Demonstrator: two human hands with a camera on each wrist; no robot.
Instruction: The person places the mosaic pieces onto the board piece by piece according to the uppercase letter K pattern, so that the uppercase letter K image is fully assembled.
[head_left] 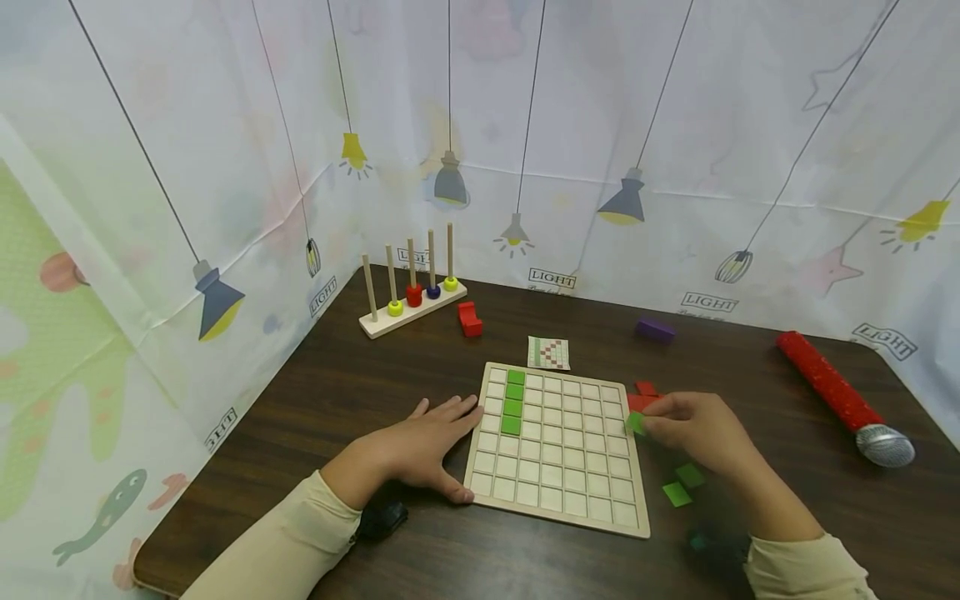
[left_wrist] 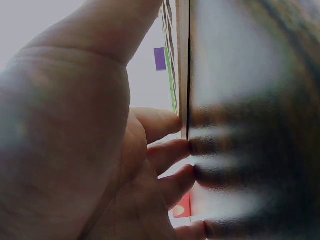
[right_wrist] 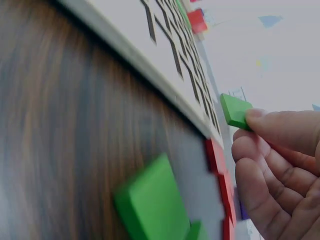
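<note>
A pale wooden grid board (head_left: 555, 442) lies on the dark table, with several green square tiles (head_left: 513, 406) in a column near its left side. My left hand (head_left: 420, 446) rests against the board's left edge, fingers spread, thumb at the lower corner. Between thumb and fingers, my right hand (head_left: 701, 429) pinches one green tile (right_wrist: 234, 110) above the board's right edge. Beneath it, red tiles (head_left: 641, 402) lie against that edge. Loose green tiles (head_left: 677, 494) are on the table below the right hand.
Behind the board lies a small pattern card (head_left: 548, 353). A peg stand with rings (head_left: 414, 312) and a red block (head_left: 470, 320) are at the back left. A purple block (head_left: 655, 331) lies at the back; a red microphone (head_left: 843, 396) is at the right.
</note>
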